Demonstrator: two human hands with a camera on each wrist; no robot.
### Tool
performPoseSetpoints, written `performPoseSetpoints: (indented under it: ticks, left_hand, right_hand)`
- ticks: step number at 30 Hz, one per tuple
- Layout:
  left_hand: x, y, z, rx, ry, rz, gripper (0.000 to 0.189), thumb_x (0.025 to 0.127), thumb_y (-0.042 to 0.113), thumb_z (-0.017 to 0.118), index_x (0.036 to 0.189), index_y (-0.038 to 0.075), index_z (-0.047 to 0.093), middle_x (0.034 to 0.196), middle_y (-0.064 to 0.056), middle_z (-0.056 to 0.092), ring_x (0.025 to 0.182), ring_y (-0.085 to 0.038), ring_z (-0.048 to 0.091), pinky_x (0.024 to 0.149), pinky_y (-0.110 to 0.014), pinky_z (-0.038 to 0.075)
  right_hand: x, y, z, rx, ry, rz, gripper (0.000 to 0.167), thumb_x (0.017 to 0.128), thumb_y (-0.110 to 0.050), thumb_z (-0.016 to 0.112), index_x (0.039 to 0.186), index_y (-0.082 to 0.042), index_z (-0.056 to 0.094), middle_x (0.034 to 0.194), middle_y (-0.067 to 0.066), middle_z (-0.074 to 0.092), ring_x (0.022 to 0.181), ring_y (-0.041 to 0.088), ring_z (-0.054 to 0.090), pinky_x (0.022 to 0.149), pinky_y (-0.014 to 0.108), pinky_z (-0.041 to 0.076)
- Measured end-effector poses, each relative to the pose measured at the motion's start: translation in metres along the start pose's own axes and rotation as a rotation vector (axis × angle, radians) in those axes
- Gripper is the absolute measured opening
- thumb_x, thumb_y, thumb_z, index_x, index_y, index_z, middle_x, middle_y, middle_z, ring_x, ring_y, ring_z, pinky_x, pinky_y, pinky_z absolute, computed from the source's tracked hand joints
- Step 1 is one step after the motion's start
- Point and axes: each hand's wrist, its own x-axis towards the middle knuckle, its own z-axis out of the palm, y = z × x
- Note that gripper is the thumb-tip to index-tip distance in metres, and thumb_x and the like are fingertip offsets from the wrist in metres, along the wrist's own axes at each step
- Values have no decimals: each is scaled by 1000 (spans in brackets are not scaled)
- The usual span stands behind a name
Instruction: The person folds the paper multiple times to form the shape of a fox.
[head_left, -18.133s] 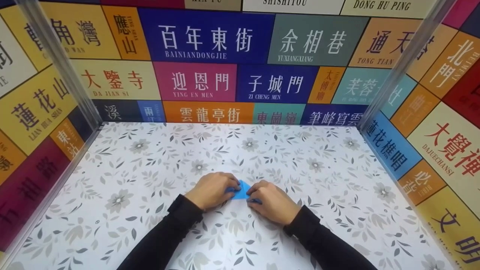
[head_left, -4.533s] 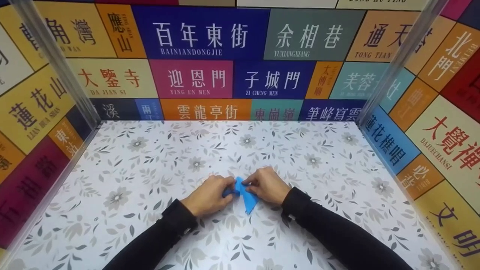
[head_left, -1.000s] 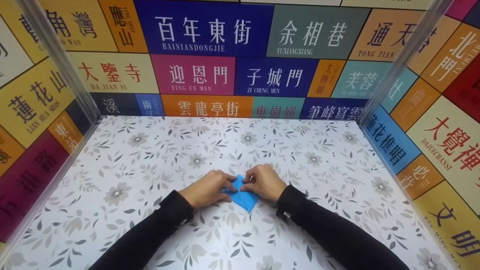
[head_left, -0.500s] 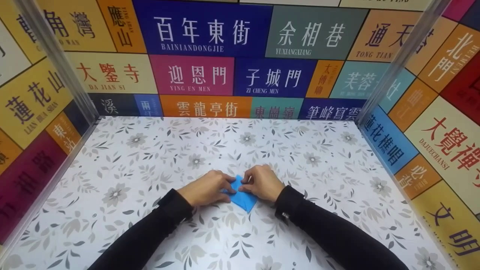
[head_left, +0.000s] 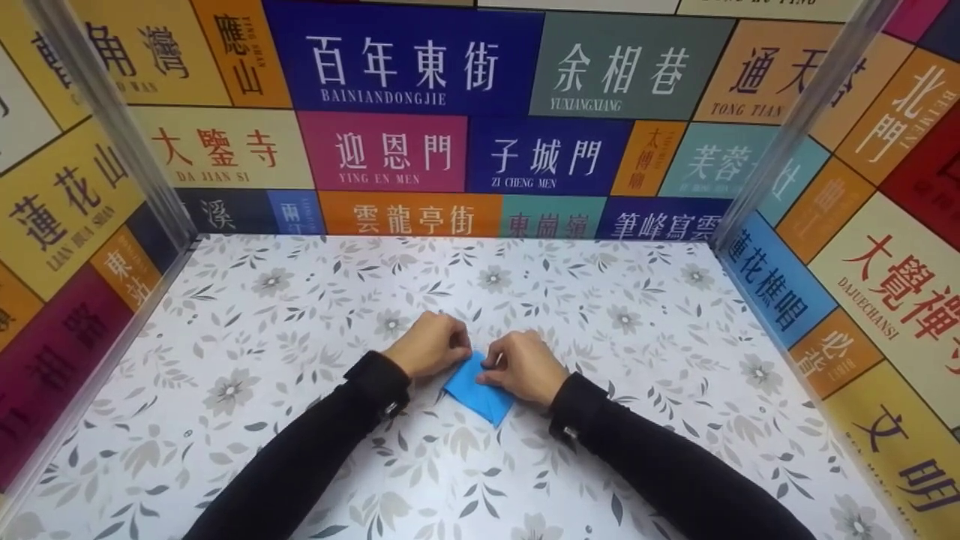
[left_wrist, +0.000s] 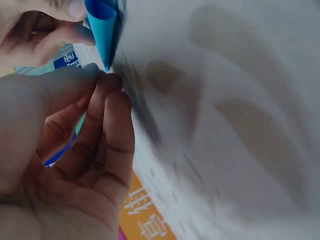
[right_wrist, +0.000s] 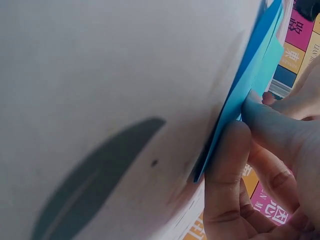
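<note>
A folded piece of blue paper [head_left: 466,391] lies between the hands, roughly diamond-shaped in the head view with a crease toward its near corner. At its far corner, the left hand [head_left: 433,345] pinches the tip between thumb and fingers. The right hand [head_left: 529,367] grips the right edge, and its fingers cover that side. In the left wrist view the paper [left_wrist: 106,37] shows a rolled, cone-like opening narrowing to a point at the left fingertips [left_wrist: 111,80]. From the right wrist, layered flaps of the paper [right_wrist: 247,82] appear, with the right thumb [right_wrist: 262,112] against them.
The table [head_left: 315,450] has a white cover printed with grey flowers and leaves. Colourful panels with Chinese lettering [head_left: 405,56] stand at the back and both sides. Clear strips [head_left: 810,112] run up the corners.
The left hand has gone from the paper's left edge to its far corner, uncovering the left side. Earlier the paper was a smaller triangle, then had a narrow hanging flap. The right hand barely moves lately.
</note>
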Motion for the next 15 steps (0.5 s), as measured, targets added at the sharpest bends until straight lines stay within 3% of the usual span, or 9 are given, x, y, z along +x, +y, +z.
performPoseSetpoints:
  ticks: [10,15]
  left_hand:
    - [15,-4,0,-114,-11,-189,15,93,16,98,88,6,88,79,-5,83,68,-9,60,68,-21,49]
    - [18,-3,2,-94,3,-192,17,92,17,100,86,7,88,77,-5,82,67,-6,60,67,-20,48]
  right_hand:
    - [0,2,1,-19,13,-5,19,90,-20,102,93,-7,89,75,4,83,63,1,57,61,22,48]
    - [-1,3,-1,-13,12,-19,18,90,-19,102,92,-6,89,72,5,81,61,0,55,60,21,45]
